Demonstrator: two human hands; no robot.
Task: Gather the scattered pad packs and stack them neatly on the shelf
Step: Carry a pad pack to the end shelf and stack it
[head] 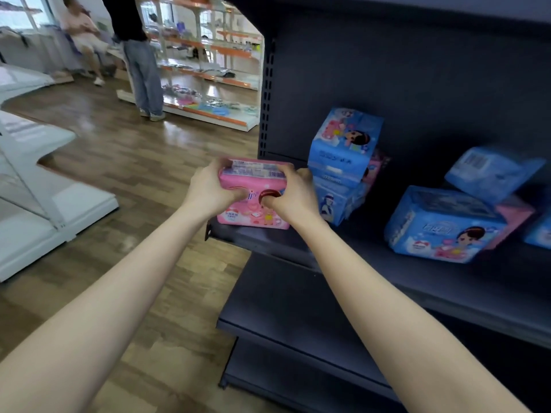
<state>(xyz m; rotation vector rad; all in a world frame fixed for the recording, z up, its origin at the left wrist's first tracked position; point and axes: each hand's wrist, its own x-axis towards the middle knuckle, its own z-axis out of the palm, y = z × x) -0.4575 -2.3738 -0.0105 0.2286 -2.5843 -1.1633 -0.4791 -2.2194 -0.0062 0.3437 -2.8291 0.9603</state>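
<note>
A pink pad pack [253, 186] stands upright at the left end of the dark shelf [372, 272]. My left hand [208, 189] grips its left side and my right hand [293, 195] grips its right side. Just right of it, a blue pad pack [343, 147] stands on top of another blue pack [337, 201], with a pink pack partly hidden behind them. Farther right a large blue pack [441, 225] lies tilted on the shelf, and another blue pack [492, 171] leans behind it. A pink pack [515, 213] shows under those.
Lower dark shelves [292, 317] lie beneath. Wooden floor [134, 162] spreads to the left with white shelving [44, 204] beside it. A standing person [143, 70] and a seated person [83, 34] are at the back near an orange-trimmed rack [214, 70].
</note>
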